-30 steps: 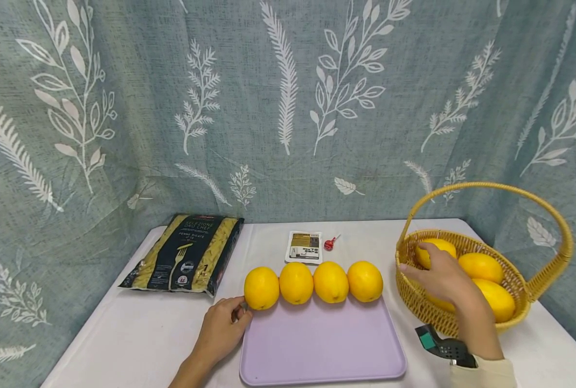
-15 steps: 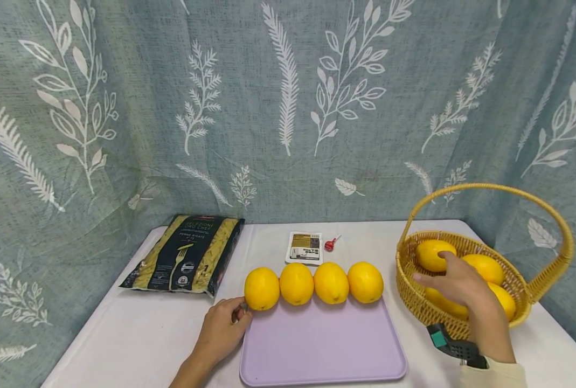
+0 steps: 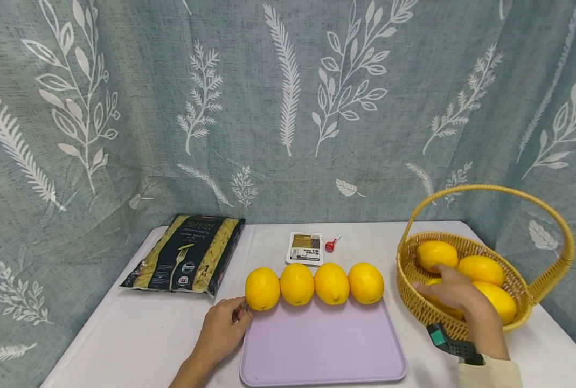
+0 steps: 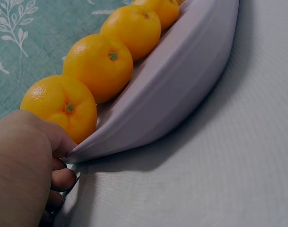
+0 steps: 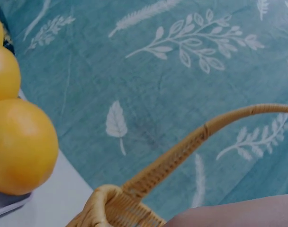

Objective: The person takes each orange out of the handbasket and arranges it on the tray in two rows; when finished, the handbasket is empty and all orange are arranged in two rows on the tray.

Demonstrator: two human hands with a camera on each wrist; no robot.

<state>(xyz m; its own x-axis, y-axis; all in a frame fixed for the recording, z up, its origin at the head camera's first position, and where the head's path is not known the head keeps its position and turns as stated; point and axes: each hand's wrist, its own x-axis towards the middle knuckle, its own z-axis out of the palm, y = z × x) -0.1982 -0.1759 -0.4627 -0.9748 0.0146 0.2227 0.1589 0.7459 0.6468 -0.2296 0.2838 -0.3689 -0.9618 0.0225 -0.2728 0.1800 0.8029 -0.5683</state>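
Observation:
My left hand [image 3: 223, 326] pinches the left edge of a lilac tray [image 3: 324, 345], its finger and thumb on the rim beside the nearest orange [image 4: 58, 106]. Several oranges stand in a row along the tray's far side. At the right, my right hand [image 3: 455, 293] reaches into a wicker basket [image 3: 409, 291]. Its thumb and fingers lie around an orange-yellow fruit, seemingly another orange [image 3: 433, 282], at the basket's near left. Several similar fruits [image 3: 481, 269] lie around it. In the right wrist view only a blurred part of the hand [image 5: 238, 215] shows, and its fingers are hidden.
A bag of penne pasta [image 3: 186, 253] lies at the back left. Behind the oranges are a small flat packet [image 3: 305, 248] and a red lollipop [image 3: 330, 246]. The basket's tall handle [image 3: 491, 188] arches over the fruit. A patterned curtain [image 3: 288, 108] hangs behind the table.
My right hand shifts right, then sinks lower into the basket, from above the fruit to around the near left one. The left hand and tray stay in place.

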